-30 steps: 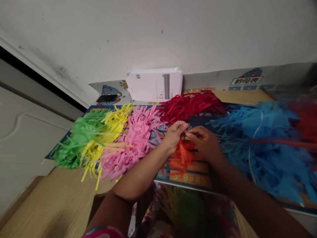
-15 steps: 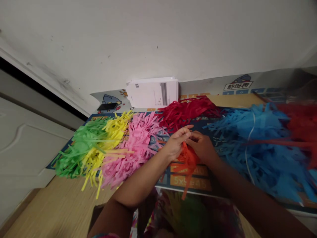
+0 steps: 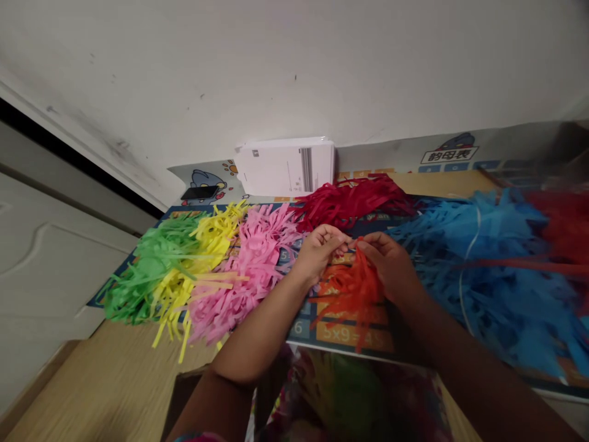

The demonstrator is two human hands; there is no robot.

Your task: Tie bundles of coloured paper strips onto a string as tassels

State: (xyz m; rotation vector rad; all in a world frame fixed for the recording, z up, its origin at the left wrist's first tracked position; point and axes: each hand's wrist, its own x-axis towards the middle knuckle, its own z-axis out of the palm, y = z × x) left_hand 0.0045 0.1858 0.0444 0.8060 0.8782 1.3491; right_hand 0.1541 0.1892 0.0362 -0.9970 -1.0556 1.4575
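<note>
Two bare hands work together near the middle of the table, just above a bunch of orange paper strips (image 3: 352, 294) that fans down over a printed times-table mat (image 3: 347, 334) near the table's front edge. The right hand (image 3: 391, 267) pinches the top of the orange paper strips in a narrow grip between thumb and fingers. The left hand (image 3: 316, 253) is curled, its fingertips (image 3: 339, 240) right beside that pinch, though whether they hold any strips cannot be told. To the left, a pink shredded-paper bunch (image 3: 248, 270) lies close by the left hand, touching a yellow bunch (image 3: 202, 255) and, further left, a green one (image 3: 156, 270) near the table's left edge. A dark red bunch (image 3: 350, 204) lies toward the far edge, above the hands. A large blue bunch (image 3: 488, 270), crossed by a white string (image 3: 467, 270), fills the right side beside the right hand, with a blurred red mass (image 3: 564, 227) at the right end. Against the wall (image 3: 294, 67), at the far edge, stand a stack of white papers (image 3: 285, 167) and, to its left, a black smartphone (image 3: 199, 193).
</note>
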